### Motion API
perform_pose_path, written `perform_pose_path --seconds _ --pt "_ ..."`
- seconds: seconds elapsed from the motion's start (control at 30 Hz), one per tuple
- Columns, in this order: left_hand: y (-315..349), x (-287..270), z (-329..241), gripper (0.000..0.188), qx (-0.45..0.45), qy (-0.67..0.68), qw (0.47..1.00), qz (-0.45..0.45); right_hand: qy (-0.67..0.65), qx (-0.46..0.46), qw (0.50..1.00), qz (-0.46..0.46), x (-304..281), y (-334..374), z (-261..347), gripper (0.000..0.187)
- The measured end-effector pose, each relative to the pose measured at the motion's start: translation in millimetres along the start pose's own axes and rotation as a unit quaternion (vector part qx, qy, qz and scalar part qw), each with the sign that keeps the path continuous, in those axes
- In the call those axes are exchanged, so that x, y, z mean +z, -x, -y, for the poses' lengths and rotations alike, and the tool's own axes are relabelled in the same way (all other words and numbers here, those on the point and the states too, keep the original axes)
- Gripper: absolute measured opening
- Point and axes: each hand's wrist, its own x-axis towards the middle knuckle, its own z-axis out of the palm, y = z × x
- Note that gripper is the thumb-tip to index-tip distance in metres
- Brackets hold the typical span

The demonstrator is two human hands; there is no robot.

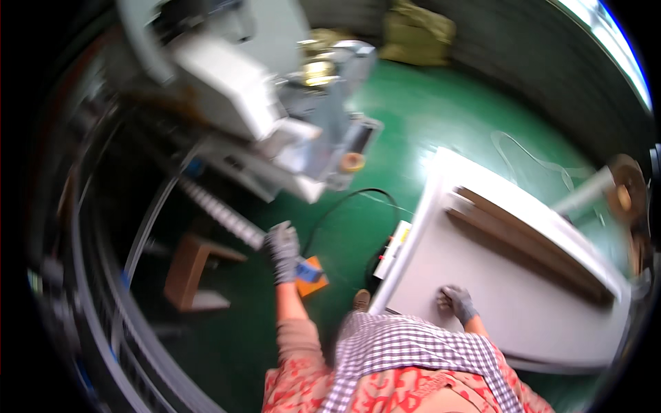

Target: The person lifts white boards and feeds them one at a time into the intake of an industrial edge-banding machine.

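My left hand (281,249), in a grey glove, reaches forward at the left. Its fingers close on the near end of a long dark strip with white squares (222,215). That strip runs from the hand up toward a grey-white machine (237,86); blur hides its details. Over the light grey tabletop (427,265), my right hand (456,303) is gloved too, with fingers curled inward. Whatever those fingers may hold is hidden. Along the table's far side lies a long brown channel-shaped piece (530,241).
On the green floor stands an orange item with a blue piece on it (311,275), near a black cable (344,196). A brown box-like stand (186,272) and curved metal rails (113,289) are at left. A white power strip (392,251) edges the table; a reel (625,189) stands right.
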Motion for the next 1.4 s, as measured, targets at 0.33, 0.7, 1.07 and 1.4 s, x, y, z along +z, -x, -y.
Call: perform_pose_path --seconds 0.33,0.7,1.07,1.4 --pt "-6 3 -25 0.022 -0.031 -0.106 0.987 0.115 -0.047 -0.001 0.999 -0.008 -24 -2 -8 0.023" --pt "-7 -6 -31 0.052 -0.099 0.040 0.983 0.150 -0.062 -0.022 0.998 -0.018 -15 0 -14 0.020" --pt "-112 43 -90 0.100 0.223 -0.060 0.956 0.181 -0.058 -0.027 0.998 -0.010 -15 1 -16 0.021" --pt "-217 161 -93 0.109 0.299 -0.131 0.891 0.317 -0.112 -0.092 0.988 -0.050 -12 1 -32 0.029"
